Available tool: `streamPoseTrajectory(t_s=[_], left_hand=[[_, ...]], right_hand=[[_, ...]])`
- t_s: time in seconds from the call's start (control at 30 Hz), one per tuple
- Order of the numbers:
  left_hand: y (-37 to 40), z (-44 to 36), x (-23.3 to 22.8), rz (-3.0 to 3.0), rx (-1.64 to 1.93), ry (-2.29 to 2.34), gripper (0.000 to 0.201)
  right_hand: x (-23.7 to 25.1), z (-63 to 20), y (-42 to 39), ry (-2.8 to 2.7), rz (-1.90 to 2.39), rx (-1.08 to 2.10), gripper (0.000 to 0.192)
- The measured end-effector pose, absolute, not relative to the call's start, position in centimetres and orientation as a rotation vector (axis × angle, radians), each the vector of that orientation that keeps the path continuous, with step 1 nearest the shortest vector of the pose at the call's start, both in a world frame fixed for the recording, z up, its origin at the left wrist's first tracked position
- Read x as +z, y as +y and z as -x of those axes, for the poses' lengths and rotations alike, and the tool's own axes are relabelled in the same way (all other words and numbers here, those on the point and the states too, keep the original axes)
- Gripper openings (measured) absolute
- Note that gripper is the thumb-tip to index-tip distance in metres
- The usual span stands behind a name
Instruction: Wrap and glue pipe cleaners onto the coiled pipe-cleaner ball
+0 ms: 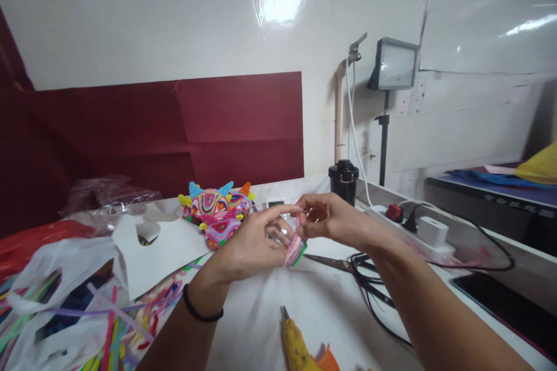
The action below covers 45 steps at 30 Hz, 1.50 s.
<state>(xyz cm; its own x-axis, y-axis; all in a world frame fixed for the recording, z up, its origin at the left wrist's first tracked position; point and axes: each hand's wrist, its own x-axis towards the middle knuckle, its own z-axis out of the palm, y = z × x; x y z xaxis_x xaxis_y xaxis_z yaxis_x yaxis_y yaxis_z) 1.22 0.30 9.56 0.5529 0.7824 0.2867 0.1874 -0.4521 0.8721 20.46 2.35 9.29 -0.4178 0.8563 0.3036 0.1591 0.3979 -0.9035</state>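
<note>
Where the two hands meet above the counter (252, 313), a small striped chenille piece (296, 251) — pink, with a green edge — slants from low left to high right, a pink strand (298, 222) standing up from its top. Left hand (255, 243) is nearer the low end; its grip looks closed on the piece, thumb and curled fingers to the left of it. Right hand (328, 217) comes in from the opposite side, fingertips drawn together by the strand; whether they pinch it, cannot tell.

Just below and right: scissors (333, 264), tips toward the piece. Lower still, a yellow glue gun (296, 342), nozzle pointing up-frame. Beyond the left hand, horned chenille figures (213, 208).

Containers: white plastic bag (89, 249) at left, chenille stems (111, 327) in and beside it; red plastic bag (56, 240) behind, contents hidden; black cup (343, 185) beyond the right hand — lidded, contents unseen.
</note>
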Motion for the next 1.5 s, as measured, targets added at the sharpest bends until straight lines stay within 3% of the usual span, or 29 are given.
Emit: streamPoseTrajectory(t_s=[1.1, 1.5], left_hand=[[0.8, -0.7, 9.1, -2.022, 0.872, 0.84, 0.073], [-0.1, -0.7, 10.2, -1.92, 0.844, 0.828, 0.072]], right_hand=[[8.8, -20.9, 3.1, -1.817, 0.93, 0.966, 0.007], [9.2, -21.3, 3.2, -1.834, 0.87, 1.051, 0.016]])
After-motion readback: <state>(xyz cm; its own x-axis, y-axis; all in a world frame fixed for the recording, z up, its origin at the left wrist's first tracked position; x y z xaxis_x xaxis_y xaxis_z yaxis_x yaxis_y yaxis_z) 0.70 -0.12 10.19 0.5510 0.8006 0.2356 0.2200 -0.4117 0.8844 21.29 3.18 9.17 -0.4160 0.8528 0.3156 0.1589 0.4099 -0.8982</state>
